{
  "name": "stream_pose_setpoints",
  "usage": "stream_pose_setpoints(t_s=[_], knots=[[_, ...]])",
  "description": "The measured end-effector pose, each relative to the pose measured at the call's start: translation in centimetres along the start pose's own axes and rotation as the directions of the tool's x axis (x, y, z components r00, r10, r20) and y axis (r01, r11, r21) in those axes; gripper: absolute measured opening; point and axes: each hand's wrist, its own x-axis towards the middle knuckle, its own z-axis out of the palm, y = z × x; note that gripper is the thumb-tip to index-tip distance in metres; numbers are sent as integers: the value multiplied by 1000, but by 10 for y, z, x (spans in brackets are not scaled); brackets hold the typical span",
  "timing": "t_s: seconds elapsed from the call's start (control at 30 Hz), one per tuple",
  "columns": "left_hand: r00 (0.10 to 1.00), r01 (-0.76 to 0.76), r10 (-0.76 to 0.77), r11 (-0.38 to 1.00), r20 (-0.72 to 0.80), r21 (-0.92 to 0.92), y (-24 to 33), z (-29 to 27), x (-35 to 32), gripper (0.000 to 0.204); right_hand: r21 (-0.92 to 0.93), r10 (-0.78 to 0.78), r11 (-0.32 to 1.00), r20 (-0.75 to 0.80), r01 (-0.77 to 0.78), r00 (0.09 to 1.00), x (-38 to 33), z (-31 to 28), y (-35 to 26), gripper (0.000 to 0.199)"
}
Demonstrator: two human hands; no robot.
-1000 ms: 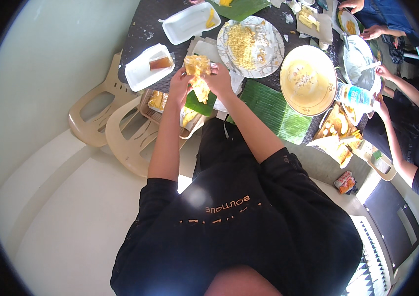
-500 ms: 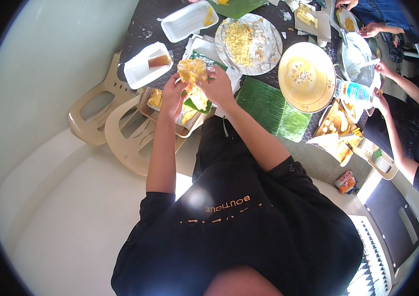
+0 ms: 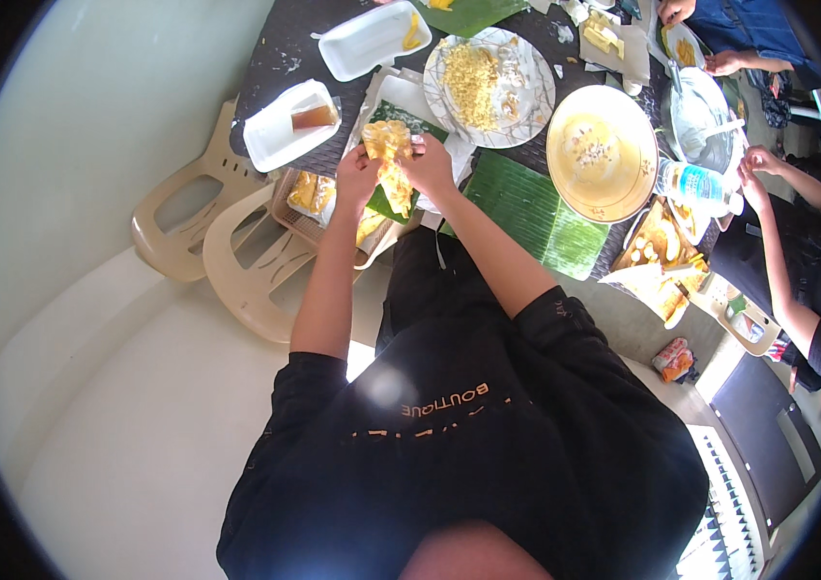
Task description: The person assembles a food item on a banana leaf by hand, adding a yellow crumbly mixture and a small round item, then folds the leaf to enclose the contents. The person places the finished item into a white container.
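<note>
Both hands [image 3: 393,172] hold yellow food [image 3: 389,159] beside rice plate [image 3: 489,74].

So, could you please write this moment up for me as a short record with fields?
setting: dark table seen from above, beige plastic chairs beside it
left hand: grips the yellow food piece
right hand: grips the same piece from the other side
beneath the hands: banana leaf piece
nearby: white foam tray, plate of yellow shreds, yellow bowl, large banana leaf
others: another person's hand at the table's right
</note>
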Motion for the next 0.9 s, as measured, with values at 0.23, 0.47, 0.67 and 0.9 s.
stream_pose_setpoints(t_s=[0.23,0.47,0.67,0.9], knots=[[970,-157,208,929,-123,334,-17,-1,17,35,-109,17,994,29,-14,999,-5,-13,-10,41],[909,-120,315,826,-274,551,3,-5,-19,35,-433,2,900,-98,-44,995,-24,-51,-32,51],[884,5,290,777,-366,629,-7,-18,-53,34,-485,-77,875,-144,-3,987,-24,-47,-30,51],[758,52,407,741,-510,669,-33,-20,-57,34,-359,-1,929,-243,-89,970,-25,-34,-34,49]])
